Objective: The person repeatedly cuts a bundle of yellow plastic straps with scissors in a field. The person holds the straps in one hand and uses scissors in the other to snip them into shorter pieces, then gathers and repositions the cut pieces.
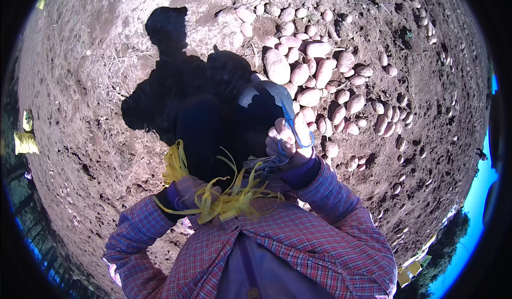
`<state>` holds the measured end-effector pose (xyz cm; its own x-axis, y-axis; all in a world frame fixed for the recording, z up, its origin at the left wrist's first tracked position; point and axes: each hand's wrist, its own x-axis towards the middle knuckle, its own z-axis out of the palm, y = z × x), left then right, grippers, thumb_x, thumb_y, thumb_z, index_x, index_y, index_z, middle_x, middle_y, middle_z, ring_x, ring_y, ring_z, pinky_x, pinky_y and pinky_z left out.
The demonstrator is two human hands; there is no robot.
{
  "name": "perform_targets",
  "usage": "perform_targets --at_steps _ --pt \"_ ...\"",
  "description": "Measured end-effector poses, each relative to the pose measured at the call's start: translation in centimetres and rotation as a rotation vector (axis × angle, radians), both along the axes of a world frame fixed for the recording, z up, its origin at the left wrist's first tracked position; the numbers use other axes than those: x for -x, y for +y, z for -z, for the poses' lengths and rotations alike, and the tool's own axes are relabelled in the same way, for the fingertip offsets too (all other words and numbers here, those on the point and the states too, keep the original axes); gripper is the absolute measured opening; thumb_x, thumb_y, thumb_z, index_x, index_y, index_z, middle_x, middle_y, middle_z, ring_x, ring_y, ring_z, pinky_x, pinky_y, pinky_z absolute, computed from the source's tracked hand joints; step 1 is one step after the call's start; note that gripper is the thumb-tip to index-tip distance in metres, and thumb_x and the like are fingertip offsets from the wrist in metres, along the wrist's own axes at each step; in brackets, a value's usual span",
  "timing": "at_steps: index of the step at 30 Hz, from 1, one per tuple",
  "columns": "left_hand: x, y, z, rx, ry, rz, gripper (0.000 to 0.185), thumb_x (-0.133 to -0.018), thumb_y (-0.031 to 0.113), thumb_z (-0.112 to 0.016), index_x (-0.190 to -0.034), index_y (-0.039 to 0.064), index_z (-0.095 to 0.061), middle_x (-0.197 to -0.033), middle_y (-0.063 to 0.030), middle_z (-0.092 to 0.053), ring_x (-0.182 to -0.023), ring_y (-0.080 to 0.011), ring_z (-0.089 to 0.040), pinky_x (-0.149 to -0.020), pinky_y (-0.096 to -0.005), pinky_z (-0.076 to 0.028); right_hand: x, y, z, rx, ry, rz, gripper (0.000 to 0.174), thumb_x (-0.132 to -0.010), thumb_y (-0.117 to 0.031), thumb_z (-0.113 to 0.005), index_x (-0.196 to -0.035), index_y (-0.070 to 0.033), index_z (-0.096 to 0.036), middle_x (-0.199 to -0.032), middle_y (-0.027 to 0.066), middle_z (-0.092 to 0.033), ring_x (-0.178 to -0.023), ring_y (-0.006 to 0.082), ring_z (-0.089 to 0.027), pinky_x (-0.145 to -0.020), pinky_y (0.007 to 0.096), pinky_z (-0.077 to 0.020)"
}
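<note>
My right hand (290,143) holds blue-handled scissors (291,119), their blades pointing up and away from me over my dark-clad knee. My left hand (196,191) is closed around a bunch of yellow plastic strips (230,203), close to my waist. Some strips stick out past the hand on its left, and a looser tangle hangs over the front of my checked jacket. Thin pale strings hang by the scissor handles. Just beyond my right hand lies a heap of potatoes (300,74) on bare soil.
More potatoes (386,119) are scattered to the right of the heap and in rows farther off. My shadow (168,71) falls on the soil ahead. Yellow sacks (26,143) are at the far left edge, and others (409,273) are at the lower right. Trees stand at the field's edge.
</note>
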<state>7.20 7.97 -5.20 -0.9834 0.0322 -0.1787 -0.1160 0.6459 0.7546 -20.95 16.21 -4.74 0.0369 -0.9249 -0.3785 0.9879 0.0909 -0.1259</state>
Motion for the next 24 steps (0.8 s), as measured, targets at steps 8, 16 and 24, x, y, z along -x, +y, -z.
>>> perform_targets --at_steps 8,16,24 --pt "-0.1 -0.9 1.4 -0.104 -0.071 -0.514 0.031 -0.091 0.023 -0.062 -0.119 0.009 -0.06 -0.112 -0.0083 -0.065 -0.1 -0.0236 -0.064 -0.083 -0.035 -0.054 5.9 3.1 -2.7 0.092 1.266 -0.693 0.03 -0.086 -0.028 -0.074 -0.076 -0.004 -0.058 -0.059 0.0015 -0.059 -0.054 0.0068 -0.056 -0.048 0.0211 -0.0431" --pt "1.6 -0.5 2.1 -0.863 -0.076 -1.073 0.031 -0.09 0.007 -0.058 -0.121 0.005 -0.058 -0.11 -0.0101 -0.065 -0.097 -0.0263 -0.063 -0.08 -0.0343 -0.052 -2.6 6.1 -0.5 0.322 1.095 -1.09 0.021 -0.082 -0.02 -0.077 -0.091 -0.003 -0.068 -0.079 0.0041 -0.069 -0.066 0.0105 -0.063 -0.06 0.0255 -0.051" --pt "2.5 -0.3 1.4 0.337 -0.226 -0.542 0.022 -0.087 0.025 -0.057 -0.104 0.013 -0.063 -0.081 -0.0061 -0.065 -0.063 -0.0267 -0.064 -0.055 -0.0386 -0.05 -5.6 3.5 -4.5 0.264 1.182 -0.564 0.063 -0.083 -0.016 -0.074 -0.138 -0.004 -0.044 -0.064 -0.0002 -0.057 -0.061 0.004 -0.054 -0.058 0.0217 -0.0451"
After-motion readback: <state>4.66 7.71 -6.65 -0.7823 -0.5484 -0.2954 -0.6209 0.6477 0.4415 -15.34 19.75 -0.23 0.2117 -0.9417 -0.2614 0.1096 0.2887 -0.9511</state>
